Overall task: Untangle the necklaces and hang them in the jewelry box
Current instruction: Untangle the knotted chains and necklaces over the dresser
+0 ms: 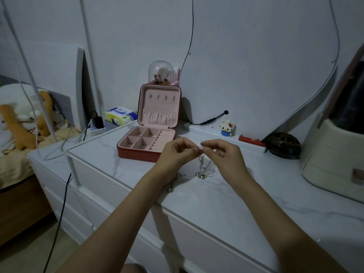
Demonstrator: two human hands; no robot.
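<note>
Head view: a white marble-patterned dresser top (226,203) fills the near and middle scene, and on it, toward the far left of centre, stands the red jewelry box (151,134) with its lid open and upright against the wall. The pink lining shows a row of small hooks (161,97) high in the lid, and every hook is bare; the tray compartments below also look empty, so no necklace has been hung yet.

In front of the box, the left hand (175,154) and the right hand (226,156) are raised above the dresser top, close together. Each pinches, between thumb and fingertips, one end of a short stretch of a thin silver necklace (204,166), which hangs down between the hands to a small cluster of charms or clasps touching the surface. The other fingers are curled loosely.

A second heap of chain (176,181) lies on the dresser just near the left wrist, partly hidden by the arm; whether it is linked to the held strand I cannot tell.

I judge the task to be at an early stage: the person seems to be working one strand free or at its clasp, with all the hanging and the remaining heap left to do.
</note>
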